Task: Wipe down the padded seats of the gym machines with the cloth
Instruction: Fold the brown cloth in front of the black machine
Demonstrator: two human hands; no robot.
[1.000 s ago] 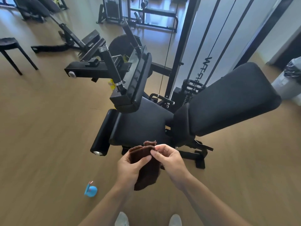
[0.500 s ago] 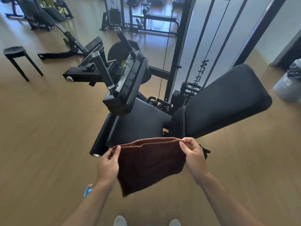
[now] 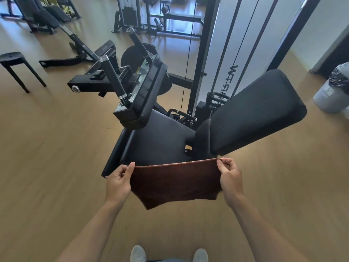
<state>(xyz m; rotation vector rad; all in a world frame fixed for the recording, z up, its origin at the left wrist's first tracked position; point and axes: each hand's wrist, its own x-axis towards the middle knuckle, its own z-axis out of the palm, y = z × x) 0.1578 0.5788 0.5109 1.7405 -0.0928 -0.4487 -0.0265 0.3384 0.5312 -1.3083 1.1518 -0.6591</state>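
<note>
Two hands spread one brown cloth [image 3: 175, 183], not yet on any pad. Far left: black stool [image 3: 14, 59] on the wooden floor [image 3: 47, 148], more machines beyond. Left of centre: machine arm with two handles and a tilted chest pad [image 3: 149, 89], hanging over the front of the seat pad [image 3: 160, 142]. Left hand [image 3: 118, 181], grip pinched shut on the cloth's upper left corner, thumb on the near face. Cloth stretched flat between both grips, top edge taut and level, lower edge sagging to a point at the left; held in the air just short of the seat pad's near edge, touching nothing else as far as can be told. Right hand [image 3: 230, 176], grip likewise pinched on the upper right corner. Further right: big angled back pad [image 3: 251, 112], then a lined bin [image 3: 334, 89] at the wall.

Step in hand, by judgement: opening the cloth out before the first pass. Best done by folding once for a firm, palm-sized face rather than wiping with a loose sheet. Then lay flat on the seat pad, press with a flat palm, sweep in overlapping strokes from the back seam toward the near edge. Mind the overhanging chest pad and handles when reaching in. Back pad after, top downward.
</note>
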